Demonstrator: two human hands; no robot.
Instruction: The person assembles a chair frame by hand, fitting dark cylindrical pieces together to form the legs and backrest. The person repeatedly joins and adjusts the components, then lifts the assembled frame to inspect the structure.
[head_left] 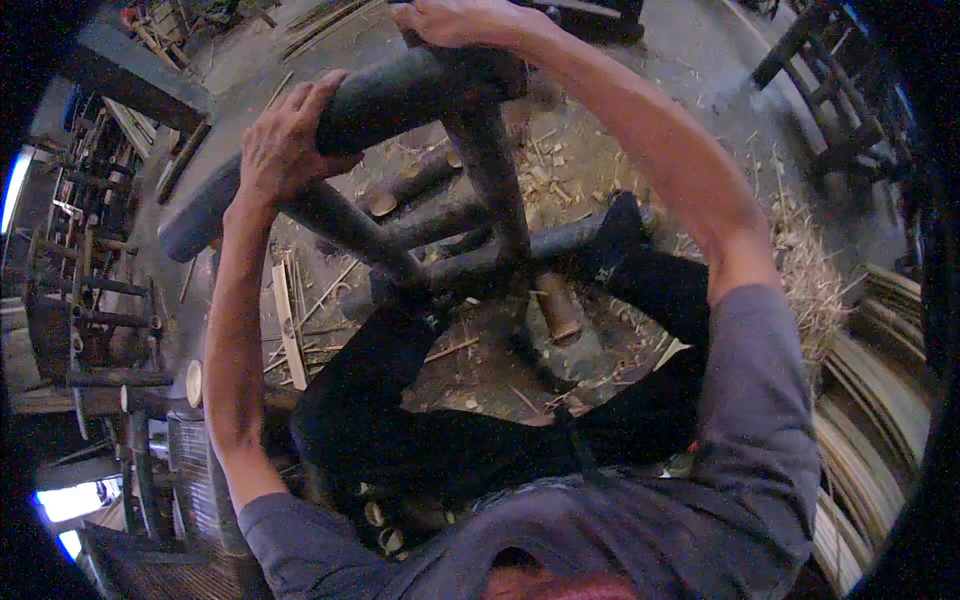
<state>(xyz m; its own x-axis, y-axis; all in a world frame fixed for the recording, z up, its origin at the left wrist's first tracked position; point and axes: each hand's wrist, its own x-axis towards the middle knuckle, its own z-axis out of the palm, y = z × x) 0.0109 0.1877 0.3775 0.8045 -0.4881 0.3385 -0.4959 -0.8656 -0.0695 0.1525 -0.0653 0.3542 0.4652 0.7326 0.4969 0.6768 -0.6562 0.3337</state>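
While your left hand (pixel 285 140) wraps its fingers over the thick dark bamboo pole (pixel 400 95), your right hand (pixel 465 22) clamps down on the far top end of the same bamboo frame (pixel 480 215). Frame sits between your knees, legs in black trousers (pixel 400 400) pressed around its lower poles. Cut bamboo stubs (pixel 555 305) and shavings litter the floor (pixel 590 140) under it. Bent bamboo strips (pixel 865 390) stacked right, finished racks (pixel 95 290) crowd left, dark chair (pixel 830 80) beyond.
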